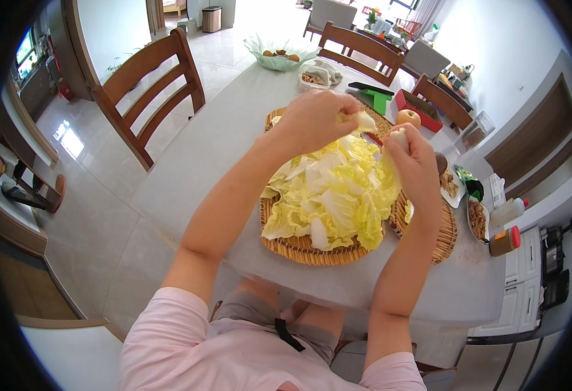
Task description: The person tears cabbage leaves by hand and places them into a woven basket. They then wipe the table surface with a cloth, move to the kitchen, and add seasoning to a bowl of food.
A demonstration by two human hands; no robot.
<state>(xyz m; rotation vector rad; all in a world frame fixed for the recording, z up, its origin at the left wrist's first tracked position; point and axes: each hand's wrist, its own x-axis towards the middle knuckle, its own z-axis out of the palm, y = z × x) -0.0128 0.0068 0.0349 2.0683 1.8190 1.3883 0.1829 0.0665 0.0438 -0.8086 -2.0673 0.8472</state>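
A heap of torn napa cabbage leaves (337, 195) covers most of a woven basket tray (315, 256) on the table before me. Above the heap's far side, my left hand (315, 117) pinches a piece of pale cabbage (365, 122) between thumb and fingers. My right hand (413, 156) grips a cabbage leaf (389, 168); its white stem end shows above the fist and yellow leaf hangs beneath. The two hands are apart. Below my right wrist sits a second woven tray (443, 239), partly hidden by the forearm.
Beyond lie a glass fruit bowl (282, 61), a plastic tub of nuts (314, 78), a green phone stand (377, 100), a red box (419, 110) and an apple (408, 118). Along the right stand a dish of brown food (477, 220) and a red-lidded jar (505, 242). Wooden chairs (151, 93) surround the table.
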